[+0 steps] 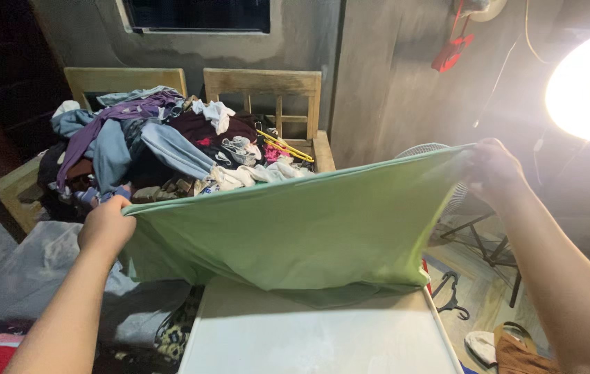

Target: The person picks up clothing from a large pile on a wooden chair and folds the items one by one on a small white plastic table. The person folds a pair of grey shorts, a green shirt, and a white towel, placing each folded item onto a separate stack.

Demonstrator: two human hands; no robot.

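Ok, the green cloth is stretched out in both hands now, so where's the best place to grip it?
Grip the green cloth at its top corners, from the outer sides, as the left hand and right hand do: the top edge runs taut and the rest hangs flat.

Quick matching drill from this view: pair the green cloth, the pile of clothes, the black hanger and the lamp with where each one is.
Things:
1. green cloth
2. pile of clothes
3. black hanger
4. lamp

Places:
A. on the floor, right of the white table
B. stretched between the left hand and the right hand
C. glowing at the upper right
D. heaped on the wooden bench by the wall

Pairs: 1-B, 2-D, 3-A, 4-C
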